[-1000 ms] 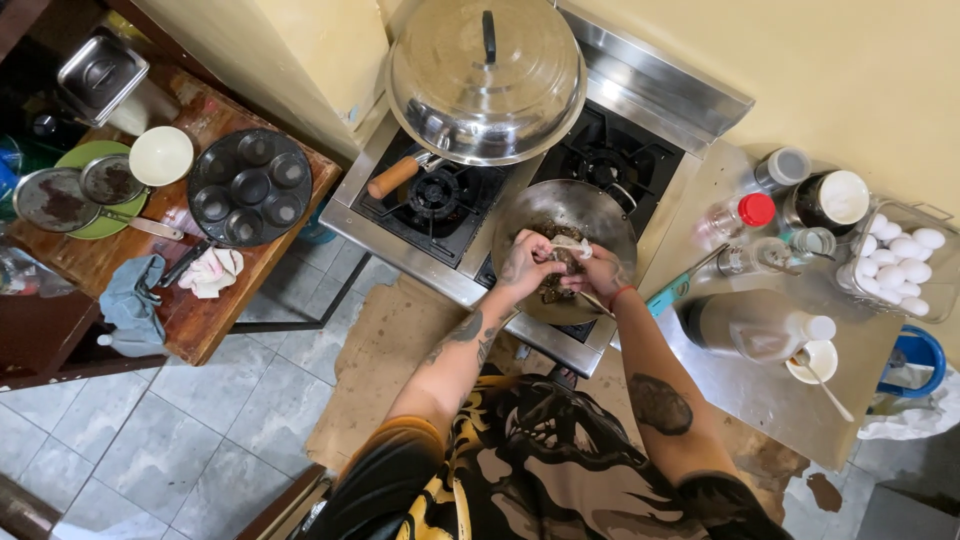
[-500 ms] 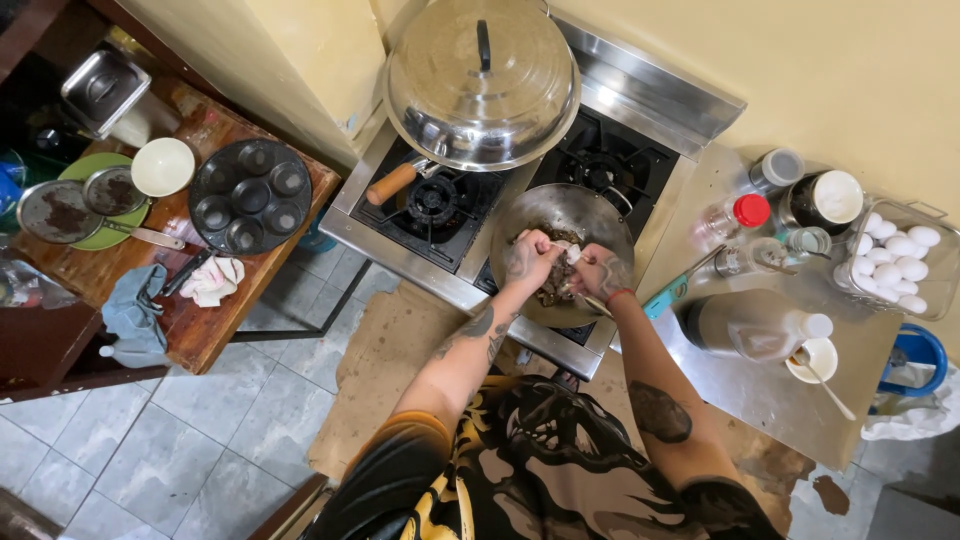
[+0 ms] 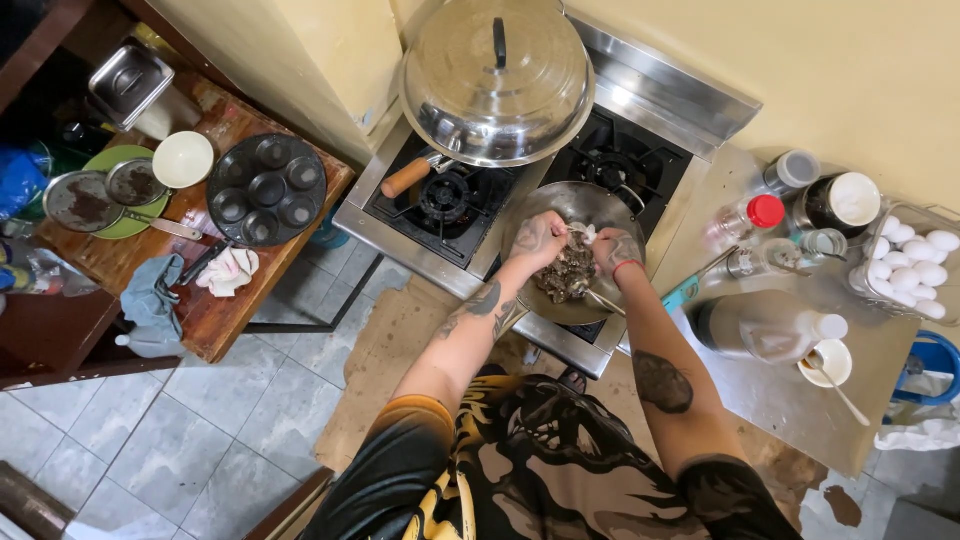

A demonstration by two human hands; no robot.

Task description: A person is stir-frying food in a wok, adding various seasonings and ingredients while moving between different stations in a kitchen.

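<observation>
A steel bowl [image 3: 545, 212] rests on the front edge of the gas stove [image 3: 470, 235] and holds a heap of dark brown chopped food [image 3: 566, 280]. Both of my hands are over it. My left hand [image 3: 538, 238] and my right hand [image 3: 612, 250] pinch a small pale piece [image 3: 581, 233] between their fingertips, just above the food. A thin utensil [image 3: 605, 301] leans in the bowl under my right wrist.
A large domed steel lid [image 3: 497, 80] covers a wooden-handled pan on the back left burner. To the right, a steel counter [image 3: 790, 390] carries bottles, jars, a tray of white eggs [image 3: 908, 258] and a small cup with a spoon. A wooden table [image 3: 210, 320] on the left holds a dark multi-well pan, bowls, cloths.
My hands stay together over the bowl, with only small finger movements on the pale piece. The view has shifted slightly.
</observation>
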